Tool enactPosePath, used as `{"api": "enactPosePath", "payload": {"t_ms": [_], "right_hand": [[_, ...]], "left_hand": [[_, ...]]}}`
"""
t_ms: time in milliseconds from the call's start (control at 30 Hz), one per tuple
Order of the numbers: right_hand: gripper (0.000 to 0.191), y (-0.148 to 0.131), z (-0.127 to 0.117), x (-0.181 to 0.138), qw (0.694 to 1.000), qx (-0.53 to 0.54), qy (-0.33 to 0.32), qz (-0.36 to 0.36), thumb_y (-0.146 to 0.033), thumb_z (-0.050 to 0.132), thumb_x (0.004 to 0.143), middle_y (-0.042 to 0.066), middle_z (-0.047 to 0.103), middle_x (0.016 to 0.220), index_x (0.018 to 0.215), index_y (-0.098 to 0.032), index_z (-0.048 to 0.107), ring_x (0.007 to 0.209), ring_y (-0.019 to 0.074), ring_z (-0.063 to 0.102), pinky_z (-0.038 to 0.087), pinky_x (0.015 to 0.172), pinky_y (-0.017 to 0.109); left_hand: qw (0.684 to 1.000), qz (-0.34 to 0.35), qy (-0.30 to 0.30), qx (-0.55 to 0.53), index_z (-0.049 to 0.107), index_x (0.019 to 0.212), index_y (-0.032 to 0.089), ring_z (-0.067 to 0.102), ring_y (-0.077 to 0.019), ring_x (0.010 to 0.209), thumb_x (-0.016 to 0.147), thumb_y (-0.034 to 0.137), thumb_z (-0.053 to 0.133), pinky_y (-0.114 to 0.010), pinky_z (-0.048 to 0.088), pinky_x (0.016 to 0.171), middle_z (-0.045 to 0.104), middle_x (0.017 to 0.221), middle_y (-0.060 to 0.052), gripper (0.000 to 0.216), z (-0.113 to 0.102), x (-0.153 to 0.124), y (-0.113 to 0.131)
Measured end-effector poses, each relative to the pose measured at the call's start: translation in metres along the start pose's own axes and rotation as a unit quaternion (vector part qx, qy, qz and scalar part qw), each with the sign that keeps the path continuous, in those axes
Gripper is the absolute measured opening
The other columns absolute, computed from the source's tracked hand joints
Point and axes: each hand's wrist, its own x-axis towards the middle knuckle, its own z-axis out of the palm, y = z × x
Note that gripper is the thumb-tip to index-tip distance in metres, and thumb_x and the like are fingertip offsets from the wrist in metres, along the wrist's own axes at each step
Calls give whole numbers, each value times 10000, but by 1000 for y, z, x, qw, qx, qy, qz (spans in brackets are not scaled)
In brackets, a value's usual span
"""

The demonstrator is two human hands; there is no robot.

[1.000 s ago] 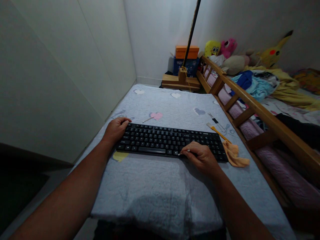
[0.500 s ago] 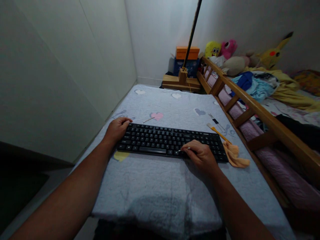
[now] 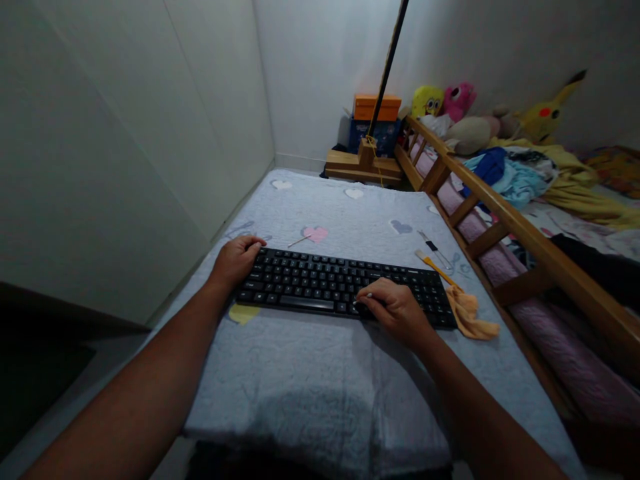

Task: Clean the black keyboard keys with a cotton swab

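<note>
A black keyboard (image 3: 330, 283) lies across a grey-blue quilted cover (image 3: 310, 373) with heart patches. My left hand (image 3: 235, 260) rests curled over the keyboard's left end and grips its edge. My right hand (image 3: 393, 310) sits on the lower right keys, its fingers pinched round a thin white stick (image 3: 364, 297) whose tip touches the keys near the space bar.
An orange cloth (image 3: 470, 313), a yellow-handled brush (image 3: 435, 265) and a small black tool (image 3: 434, 245) lie right of the keyboard. Another thin stick (image 3: 299, 240) lies beyond it. A wooden bed rail (image 3: 505, 213) runs along the right, with plush toys and clothes behind. A wall stands at left.
My right hand has slid a little to the left along the lower keys with the stick. The left hand has stayed put.
</note>
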Motion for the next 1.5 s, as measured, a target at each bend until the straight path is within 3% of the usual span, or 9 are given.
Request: {"api": "enactPosePath", "payload": {"t_ms": [167,633,1100,1500], "right_hand": [[183,-5,5,8,1000,-18,-16,-12,-142,600,929,43,771,822,851,-220,747,790,184,683,508,745,310],[173,0,14,-3,999,31,39,-10,-131,595,931,51,769,846,878,-205,742,818,188,684,519,746,308],[190,-10,10,-5,999,36,-4,-35,-119,581,939,36,740,782,831,-195,719,752,170,656,484,723,305],[172,-1,16,-3,998,35,43,-4,-146,593,938,49,761,838,873,-209,740,823,188,673,508,761,314]], "left_hand": [[1000,-5,-2,-5,763,912,203,684,-281,1009,808,365,516,-380,498,974,773,1022,-80,313,0,0,0],[1000,-2,-2,1,766,921,194,681,-269,962,811,362,511,-388,509,950,771,1000,-72,325,0,-1,0],[1000,-4,-3,-2,758,903,194,687,-279,959,801,360,512,-402,512,953,775,990,-75,314,-1,-1,3],[1000,-3,-6,-1,757,911,195,685,-293,985,798,367,509,-405,512,945,770,992,-80,322,-1,0,2]]}}
